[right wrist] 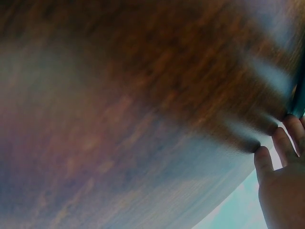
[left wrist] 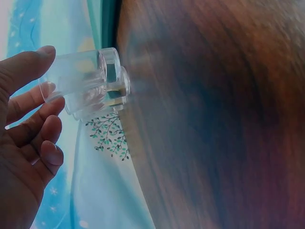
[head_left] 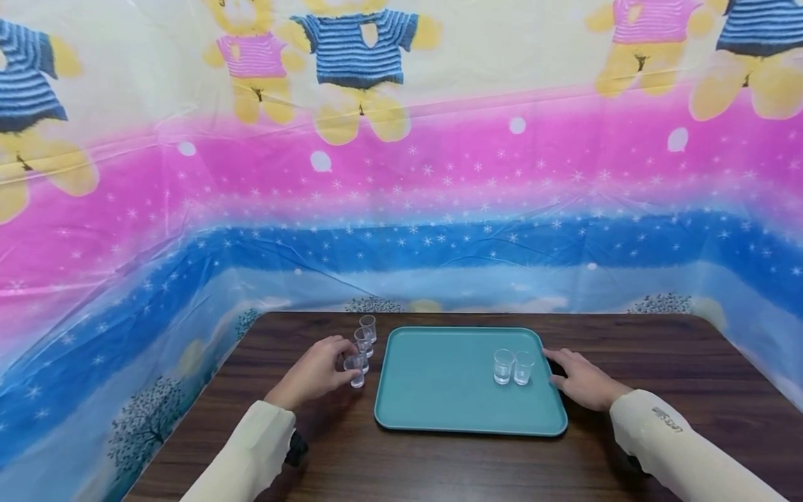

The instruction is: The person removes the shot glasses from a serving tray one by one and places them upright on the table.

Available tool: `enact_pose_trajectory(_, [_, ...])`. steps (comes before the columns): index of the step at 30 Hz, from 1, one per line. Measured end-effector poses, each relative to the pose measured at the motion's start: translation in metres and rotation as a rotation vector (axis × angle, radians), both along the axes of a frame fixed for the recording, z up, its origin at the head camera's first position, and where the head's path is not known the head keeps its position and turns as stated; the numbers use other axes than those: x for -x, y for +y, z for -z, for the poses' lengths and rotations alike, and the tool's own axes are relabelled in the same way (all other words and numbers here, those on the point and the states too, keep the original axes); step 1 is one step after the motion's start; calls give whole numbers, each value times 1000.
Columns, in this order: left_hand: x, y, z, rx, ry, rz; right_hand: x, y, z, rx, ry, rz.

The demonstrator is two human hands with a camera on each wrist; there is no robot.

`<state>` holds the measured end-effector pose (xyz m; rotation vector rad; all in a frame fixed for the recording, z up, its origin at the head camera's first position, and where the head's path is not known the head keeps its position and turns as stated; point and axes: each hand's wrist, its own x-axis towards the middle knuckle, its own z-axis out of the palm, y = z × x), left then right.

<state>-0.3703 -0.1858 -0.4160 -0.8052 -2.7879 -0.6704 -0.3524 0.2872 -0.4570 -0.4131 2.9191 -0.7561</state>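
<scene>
At the near end of a row of several clear shot glasses [head_left: 369, 328], left of the tray, my left hand [head_left: 320, 373] pinches the rim of the closest shot glass [head_left: 357, 378]. The left wrist view shows the thumb on one side of this glass [left wrist: 78, 71] and fingertips on the other, its base at the tabletop. Two more shot glasses [head_left: 503, 369] stand side by side on the right part of a green tray [head_left: 439, 390]. My right hand [head_left: 586, 380] lies at the tray's right edge, fingers extended at the rim, fingertips down on the table in the right wrist view.
The dark wood-grain table [head_left: 489, 467] reaches back to a printed cloth [head_left: 414, 244] with bears and snowflakes, which hangs along the back and sides. The tray's raised rim runs close beside the row of glasses.
</scene>
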Motion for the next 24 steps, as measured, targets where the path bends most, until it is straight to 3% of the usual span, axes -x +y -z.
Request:
enact_pose_trajectory(15, [-1,-1,3,34,-45,1,1,3,-1,-4,-3,-7])
enact_pose_trajectory(19, [-3,-2,3,34,-1,-9,1,2,-1,2,-7,-11])
enact_pose_trajectory(24, [-4,2,-2,7,131,-2,0,1,-1,5,-5,-11])
